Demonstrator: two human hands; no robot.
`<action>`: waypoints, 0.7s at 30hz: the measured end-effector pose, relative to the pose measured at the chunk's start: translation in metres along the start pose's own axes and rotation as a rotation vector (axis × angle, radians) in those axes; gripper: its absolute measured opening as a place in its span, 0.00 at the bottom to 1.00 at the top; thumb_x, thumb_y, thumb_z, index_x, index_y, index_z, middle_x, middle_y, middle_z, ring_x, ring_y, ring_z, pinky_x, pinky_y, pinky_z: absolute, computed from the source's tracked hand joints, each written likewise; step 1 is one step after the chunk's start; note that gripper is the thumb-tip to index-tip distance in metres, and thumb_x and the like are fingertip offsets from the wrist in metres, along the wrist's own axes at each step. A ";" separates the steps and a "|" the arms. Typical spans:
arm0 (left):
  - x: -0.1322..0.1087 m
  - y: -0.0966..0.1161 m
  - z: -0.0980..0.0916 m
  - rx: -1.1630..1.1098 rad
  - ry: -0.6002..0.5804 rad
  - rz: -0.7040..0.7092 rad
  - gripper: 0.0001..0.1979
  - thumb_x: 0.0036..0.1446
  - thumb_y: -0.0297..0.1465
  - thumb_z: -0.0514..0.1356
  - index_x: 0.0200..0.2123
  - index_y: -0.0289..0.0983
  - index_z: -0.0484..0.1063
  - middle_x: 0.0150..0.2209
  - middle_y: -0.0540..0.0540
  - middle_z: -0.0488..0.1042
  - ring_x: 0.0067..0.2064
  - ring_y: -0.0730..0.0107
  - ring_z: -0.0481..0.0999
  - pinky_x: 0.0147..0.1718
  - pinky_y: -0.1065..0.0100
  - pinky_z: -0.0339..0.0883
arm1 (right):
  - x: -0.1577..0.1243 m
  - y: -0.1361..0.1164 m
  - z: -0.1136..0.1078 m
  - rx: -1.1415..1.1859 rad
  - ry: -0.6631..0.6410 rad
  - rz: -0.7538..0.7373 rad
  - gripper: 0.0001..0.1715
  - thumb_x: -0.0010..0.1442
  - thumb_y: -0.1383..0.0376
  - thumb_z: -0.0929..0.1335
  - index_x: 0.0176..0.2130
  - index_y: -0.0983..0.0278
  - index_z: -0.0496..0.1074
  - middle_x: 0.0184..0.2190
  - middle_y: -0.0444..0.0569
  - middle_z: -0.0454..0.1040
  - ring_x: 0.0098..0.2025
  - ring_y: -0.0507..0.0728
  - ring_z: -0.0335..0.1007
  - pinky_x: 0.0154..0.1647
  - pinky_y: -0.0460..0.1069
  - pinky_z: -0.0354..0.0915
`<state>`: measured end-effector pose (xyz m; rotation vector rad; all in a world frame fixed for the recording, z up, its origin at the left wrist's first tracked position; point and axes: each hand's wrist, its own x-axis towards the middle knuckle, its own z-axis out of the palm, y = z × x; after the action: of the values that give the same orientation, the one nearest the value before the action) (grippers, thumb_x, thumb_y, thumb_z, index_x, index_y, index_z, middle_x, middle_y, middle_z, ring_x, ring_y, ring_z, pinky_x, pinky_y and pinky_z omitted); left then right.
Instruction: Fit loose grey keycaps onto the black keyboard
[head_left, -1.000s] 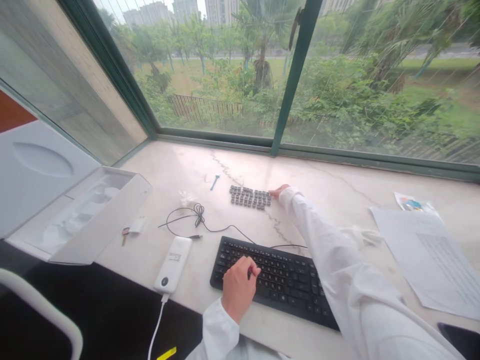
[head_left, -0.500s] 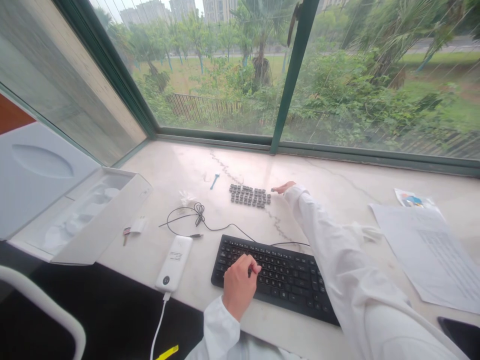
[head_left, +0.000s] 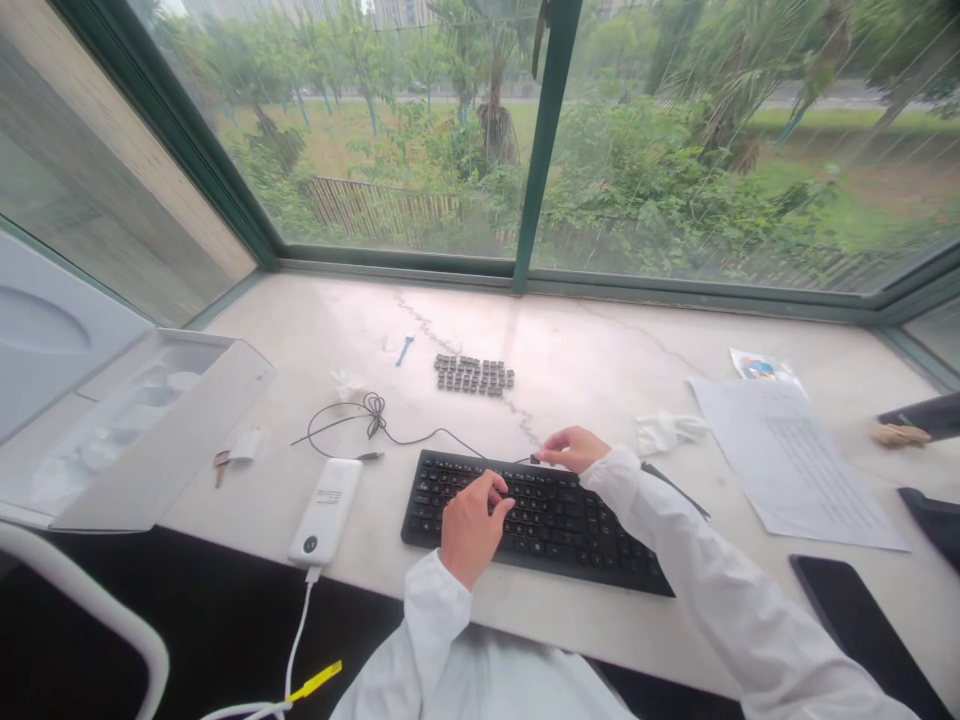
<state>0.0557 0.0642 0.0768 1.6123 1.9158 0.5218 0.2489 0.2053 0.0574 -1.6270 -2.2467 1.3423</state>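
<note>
A black keyboard (head_left: 547, 560) lies in front of me on the pale marble-patterned counter. Over its left half rests my left hand (head_left: 472, 525), fingers curved, with a gap between thumb and forefinger and nothing visible in it. My right hand (head_left: 576, 449) is just above the keyboard's back edge, its fingertips pinching a small black keycap (head_left: 534, 459). Several dark keycaps (head_left: 474, 376) are laid out in rows farther back, left of my right hand.
A coiled black cable (head_left: 375, 415), white power bank (head_left: 324, 512), key (head_left: 220, 466) and open white box (head_left: 172, 440) lie left. A blue tool (head_left: 405, 350) sits farther back. On the right are white gloves (head_left: 667, 432), paper (head_left: 795, 470) and a phone (head_left: 862, 620). Windows stand behind.
My right hand has come back from beside the keycap rows to the keyboard's back edge, a keycap in its fingertips. My left thumb and forefinger have parted. The view has shifted right.
</note>
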 end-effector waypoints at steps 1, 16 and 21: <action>0.001 0.001 0.002 -0.009 -0.011 0.014 0.07 0.56 0.33 0.58 0.39 0.44 0.69 0.31 0.54 0.74 0.35 0.74 0.73 0.33 0.73 0.58 | -0.009 0.002 0.006 0.007 0.006 0.012 0.18 0.49 0.50 0.68 0.27 0.62 0.78 0.23 0.44 0.76 0.29 0.54 0.71 0.33 0.46 0.62; 0.016 0.011 0.038 0.247 -0.057 0.289 0.10 0.61 0.39 0.53 0.44 0.47 0.70 0.39 0.51 0.73 0.37 0.70 0.75 0.28 0.72 0.58 | -0.054 -0.002 0.049 -0.157 0.266 0.161 0.13 0.50 0.52 0.67 0.27 0.56 0.77 0.26 0.42 0.76 0.31 0.54 0.71 0.29 0.46 0.59; 0.020 0.004 0.044 0.319 -0.014 0.331 0.13 0.63 0.41 0.49 0.42 0.48 0.71 0.39 0.52 0.73 0.34 0.72 0.75 0.26 0.72 0.57 | -0.054 -0.001 0.054 -0.165 0.282 0.205 0.12 0.50 0.52 0.67 0.28 0.54 0.76 0.29 0.41 0.76 0.33 0.54 0.71 0.29 0.46 0.57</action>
<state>0.0857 0.0815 0.0424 2.1517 1.7976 0.3435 0.2453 0.1296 0.0472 -2.0040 -2.1185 0.9064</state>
